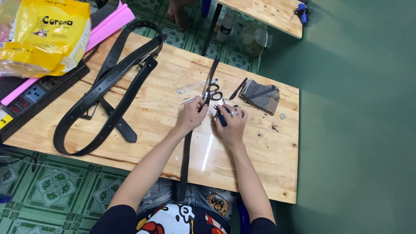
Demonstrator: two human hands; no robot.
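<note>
A narrow black belt strap (186,156) runs lengthwise across the wooden table (268,173) toward me. My left hand (190,115) pinches it near the table's middle. Just to the right, my right hand (232,123), wearing a ring, grips a blue-handled tool (221,117) with its tip close to the strap. Black-handled scissors (211,93) and a clear plastic ruler (190,87) lie just beyond my hands.
Several wide black belts (104,82) lie coiled on the table's left half. A yellow bag (45,34), pink paper roll (108,26) and black power strip (34,97) sit at far left. A grey denim scrap (261,95) and a black pen (238,88) rest right of the scissors.
</note>
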